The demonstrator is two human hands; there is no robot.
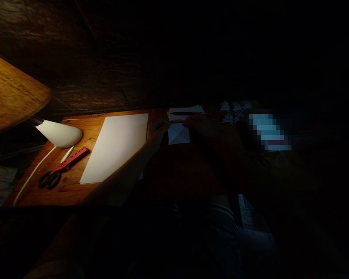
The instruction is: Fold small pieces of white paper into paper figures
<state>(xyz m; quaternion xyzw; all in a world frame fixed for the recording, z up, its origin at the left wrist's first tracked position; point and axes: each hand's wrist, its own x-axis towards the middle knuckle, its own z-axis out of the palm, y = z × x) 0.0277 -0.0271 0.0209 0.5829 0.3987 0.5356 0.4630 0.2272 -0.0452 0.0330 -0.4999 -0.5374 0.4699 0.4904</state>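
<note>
The scene is very dark, lit only from the left. My left hand (158, 128) rests on the wooden table (75, 186) at the left edge of a small folded white paper (178, 133), fingers curled against it. My right hand (197, 126) sits in shadow at the paper's upper right edge, touching it; its fingers are barely visible. A second folded white piece (184, 112) lies just beyond the hands.
A large white sheet (118, 147) lies left of my hands. Further left are a red ruler (72, 158), black-handled scissors (50, 179), a white lamp (59, 133) and its cord (31, 176). Crumpled white paper (234, 110) lies at the back right.
</note>
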